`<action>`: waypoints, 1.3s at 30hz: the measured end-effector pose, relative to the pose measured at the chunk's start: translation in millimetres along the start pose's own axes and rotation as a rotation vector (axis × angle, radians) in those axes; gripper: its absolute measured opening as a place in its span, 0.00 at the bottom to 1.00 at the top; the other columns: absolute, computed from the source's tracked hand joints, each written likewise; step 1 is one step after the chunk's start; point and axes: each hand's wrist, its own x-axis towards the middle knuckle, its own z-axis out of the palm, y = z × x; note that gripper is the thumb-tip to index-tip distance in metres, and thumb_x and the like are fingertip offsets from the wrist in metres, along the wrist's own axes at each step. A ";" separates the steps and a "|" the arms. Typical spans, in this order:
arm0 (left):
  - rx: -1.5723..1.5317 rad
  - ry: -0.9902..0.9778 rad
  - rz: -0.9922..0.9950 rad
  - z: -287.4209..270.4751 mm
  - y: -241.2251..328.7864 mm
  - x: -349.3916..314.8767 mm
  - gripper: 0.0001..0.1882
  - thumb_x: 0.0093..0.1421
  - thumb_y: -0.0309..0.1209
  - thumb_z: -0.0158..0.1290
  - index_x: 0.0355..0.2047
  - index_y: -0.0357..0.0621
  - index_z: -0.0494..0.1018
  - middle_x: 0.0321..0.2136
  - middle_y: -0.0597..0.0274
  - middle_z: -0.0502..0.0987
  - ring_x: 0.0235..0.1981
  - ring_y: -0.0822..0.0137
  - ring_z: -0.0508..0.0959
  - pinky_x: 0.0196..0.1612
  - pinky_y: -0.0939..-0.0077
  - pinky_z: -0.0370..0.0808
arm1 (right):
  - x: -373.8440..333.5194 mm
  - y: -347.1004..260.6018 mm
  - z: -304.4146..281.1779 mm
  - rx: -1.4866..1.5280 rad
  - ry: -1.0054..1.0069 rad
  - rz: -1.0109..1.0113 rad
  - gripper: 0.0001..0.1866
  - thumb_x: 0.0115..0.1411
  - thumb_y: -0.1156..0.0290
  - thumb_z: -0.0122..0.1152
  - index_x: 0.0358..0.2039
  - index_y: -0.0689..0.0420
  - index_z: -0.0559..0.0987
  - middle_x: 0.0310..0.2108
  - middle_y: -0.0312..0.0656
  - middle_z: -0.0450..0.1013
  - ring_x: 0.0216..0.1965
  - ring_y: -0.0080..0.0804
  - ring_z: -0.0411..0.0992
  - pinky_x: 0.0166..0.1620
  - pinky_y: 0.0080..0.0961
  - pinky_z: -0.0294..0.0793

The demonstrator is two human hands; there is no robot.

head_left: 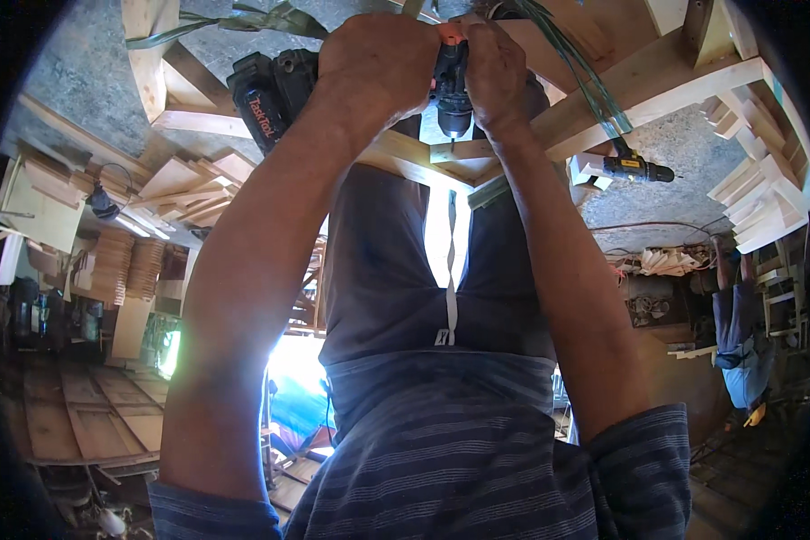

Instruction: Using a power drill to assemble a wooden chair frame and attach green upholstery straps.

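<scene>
Both hands at the drill, bit aimed at the wooden corner

From where I stand, the work looks like drilling or driving at a joint. The drill [453,90] has its chuck turned toward the person's own body, and its thin bit [453,148] points at the wooden frame [416,158], where pale pieces meet at an angle. Whether the tip has entered the wood I can't make out.

To do this well, I'd line the bit up squarely with the joint, push along its axis and start slowly so it doesn't skate. The trousered legs [378,243] are just beyond the frame as seen from the drill (a slip that way would be unkind), so measured pressure seems wise.

As for the grip, the left hand [378,67] is closed around the drill's handle, with the dark battery pack [265,103] sticking out on the left of the drill's body. The right hand [497,76] is curled against the right side of the drill; I can't tell if it clasps the casing or merely steadies it. So the drill's body sits between the two hands, its chuck and bit projecting clear of the fingers. A second drill [637,168], black and yellow, lies to the right of the one in use.
</scene>
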 end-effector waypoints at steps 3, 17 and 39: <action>-0.029 0.029 -0.016 7.9 -4.7 -1.6 0.10 0.45 0.29 0.62 0.30 0.42 0.82 0.27 0.56 0.82 0.25 0.57 0.82 0.30 0.65 0.78 | -5.8 -9.0 6.4 -0.002 -0.014 0.094 0.19 0.61 0.60 0.48 0.36 0.61 0.81 0.28 0.37 0.75 0.30 0.26 0.66 0.36 0.21 0.65; -0.034 0.017 -0.044 13.4 -1.4 -7.1 0.09 0.46 0.28 0.60 0.30 0.44 0.83 0.27 0.56 0.82 0.27 0.56 0.82 0.31 0.63 0.78 | -7.6 7.4 3.6 -0.038 -0.031 0.028 0.23 0.59 0.54 0.51 0.40 0.63 0.81 0.29 0.42 0.77 0.30 0.32 0.69 0.37 0.28 0.68; -0.093 0.063 -0.089 22.5 9.9 -23.5 0.07 0.50 0.26 0.55 0.28 0.41 0.81 0.27 0.54 0.82 0.26 0.54 0.82 0.30 0.63 0.78 | -19.5 4.2 -3.0 -0.006 -0.127 0.071 0.18 0.63 0.61 0.48 0.38 0.62 0.80 0.34 0.37 0.76 0.36 0.25 0.69 0.42 0.19 0.66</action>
